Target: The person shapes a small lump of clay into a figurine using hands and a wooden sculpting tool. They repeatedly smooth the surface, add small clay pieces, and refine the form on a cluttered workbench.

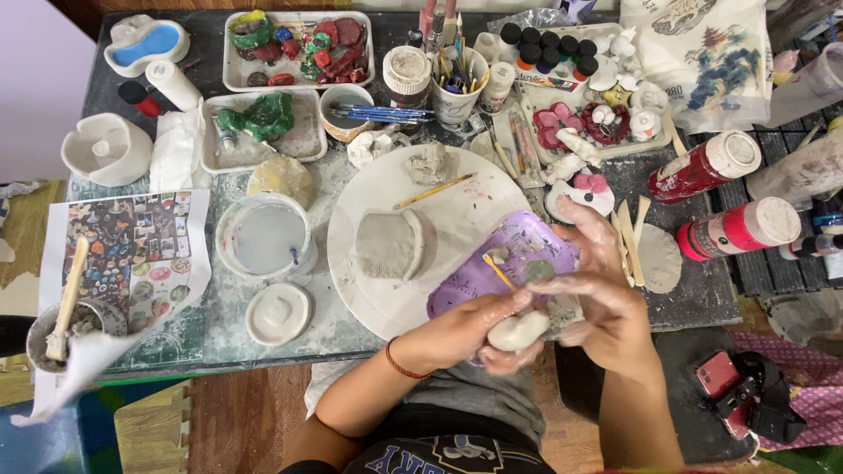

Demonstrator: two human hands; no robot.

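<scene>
A pale lump of clay [518, 332] sits between both hands just in front of the table edge. My left hand [457, 333] cups it from below and the left, an orange band on its wrist. My right hand [601, 298] presses on it from the right with clay-smeared fingers. Just behind the hands lies a purple plastic tray [518, 259] with a thin yellow tool [498, 271] on it. The tray overlaps a round white board [439, 211] that carries a ribbed grey clay piece [391, 246] and a yellow pencil [435, 190].
A white tub of cloudy water [266, 237] and its lid [278, 313] stand left of the board. Paint bottles [738, 228] lie at the right. Trays of clay figures [299, 44], a cup of brushes [457, 88] and paint pots [549, 44] crowd the back. A printed sheet [132, 254] hangs over the left edge.
</scene>
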